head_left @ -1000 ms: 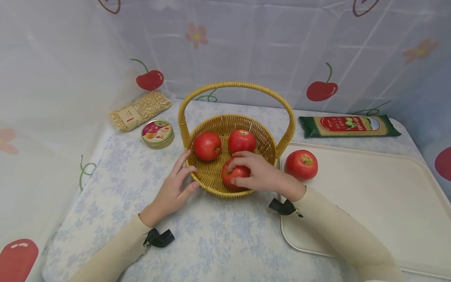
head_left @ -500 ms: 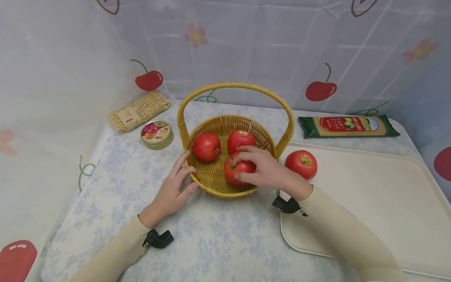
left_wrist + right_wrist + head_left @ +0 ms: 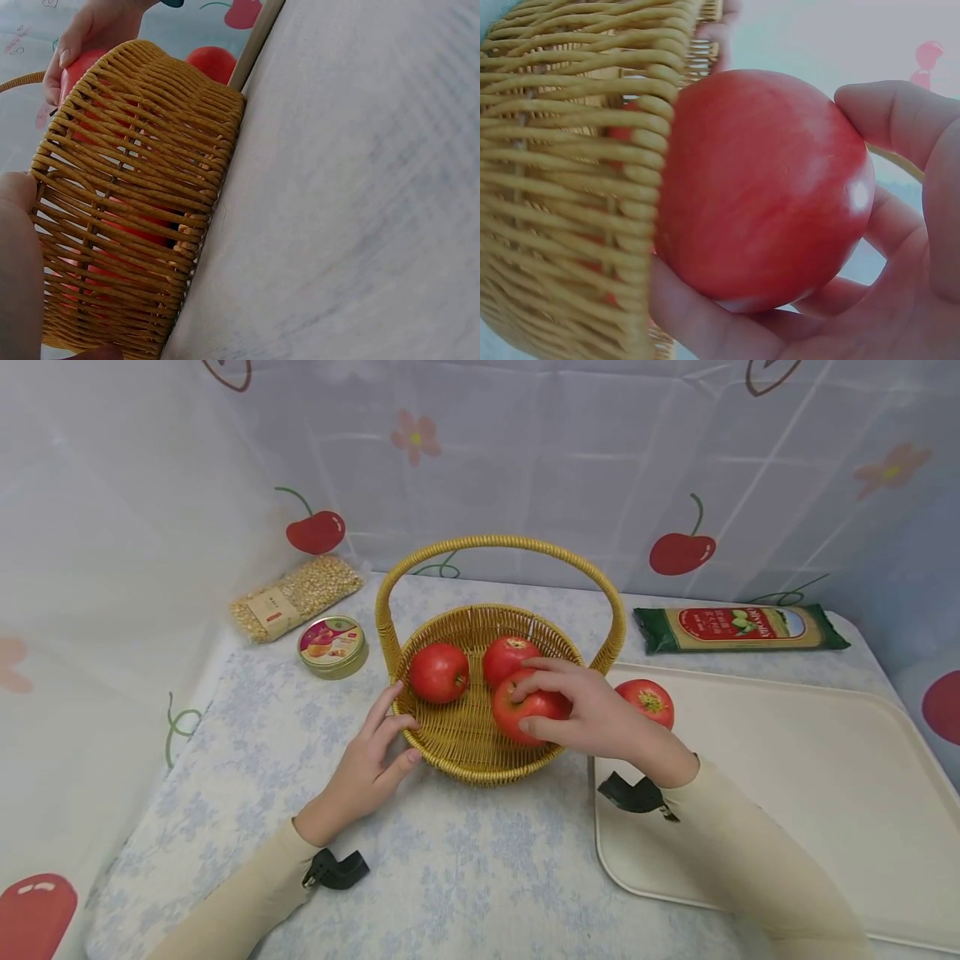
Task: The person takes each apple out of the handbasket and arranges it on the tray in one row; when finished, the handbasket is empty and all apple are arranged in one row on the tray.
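In the head view my right hand point(image 3: 592, 710) grips a red apple point(image 3: 517, 718), thumb and fingers curled round its sides. The right wrist view shows this apple point(image 3: 765, 187) raised to the basket's rim, overlapping its edge. My left hand point(image 3: 367, 768) holds the near left rim of the woven handled basket point(image 3: 457, 768), fingertips over the edge and thumb at the outside. Inside the basket lie two more red apples, one at the left point(image 3: 438, 673) and one at the back point(image 3: 504, 656), the latter partly hidden by the held one.
A cream tray point(image 3: 750, 810) lies right of the basket, with another red apple point(image 3: 648, 700) at its near-basket corner, partly covered by my right wrist. Behind it sits a green-ended pasta packet point(image 3: 742, 627). A round tin point(image 3: 332, 647) and a bag of grains point(image 3: 296, 597) stand back left.
My right hand has lifted the apple from the basket's front floor, up and to the right toward the rim. The left hand stays at the basket's rim.
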A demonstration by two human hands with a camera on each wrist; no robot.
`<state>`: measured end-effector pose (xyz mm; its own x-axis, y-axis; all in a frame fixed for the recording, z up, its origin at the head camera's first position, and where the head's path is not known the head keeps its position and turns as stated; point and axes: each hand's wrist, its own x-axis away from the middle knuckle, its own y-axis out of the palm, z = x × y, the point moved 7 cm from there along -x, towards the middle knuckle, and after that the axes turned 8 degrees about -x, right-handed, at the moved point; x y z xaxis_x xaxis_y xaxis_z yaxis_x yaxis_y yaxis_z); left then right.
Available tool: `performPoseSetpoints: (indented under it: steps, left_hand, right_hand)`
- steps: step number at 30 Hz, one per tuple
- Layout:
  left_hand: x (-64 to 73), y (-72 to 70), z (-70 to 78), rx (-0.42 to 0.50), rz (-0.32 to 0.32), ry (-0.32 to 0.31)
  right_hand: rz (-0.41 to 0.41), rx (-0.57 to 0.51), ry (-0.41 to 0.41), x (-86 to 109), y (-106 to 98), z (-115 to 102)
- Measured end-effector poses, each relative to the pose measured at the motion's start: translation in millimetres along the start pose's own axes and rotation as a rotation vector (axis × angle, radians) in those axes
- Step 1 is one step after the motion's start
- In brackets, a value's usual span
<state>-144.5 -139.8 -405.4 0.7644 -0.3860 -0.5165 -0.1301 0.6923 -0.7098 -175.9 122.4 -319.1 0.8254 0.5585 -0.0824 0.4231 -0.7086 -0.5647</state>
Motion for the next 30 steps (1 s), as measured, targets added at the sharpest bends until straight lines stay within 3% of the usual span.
performPoseSetpoints:
  steps: [8,13,22,30]
  left_hand:
    - [-0.5,0.1,-1.3,0.004,-0.014,-0.013]
    - [-0.3,0.0,-0.1,0.008,-0.004,-0.004]
    - [-0.6,0.5,0.4,0.015,-0.022,-0.026]
    - [-2.8,-1.8,1.1,0.011,-0.024,-0.020]
  right_hand:
    - [0.048,-0.028,-0.046,12.8,-16,-3]
    - [0.054,-0.044,-0.020,25.3,-26,-1]
    - [0.038,-0.118,-0.023,60.5,-46,0]
    - [0.056,-0.091,-0.055,92.3,-61,13]
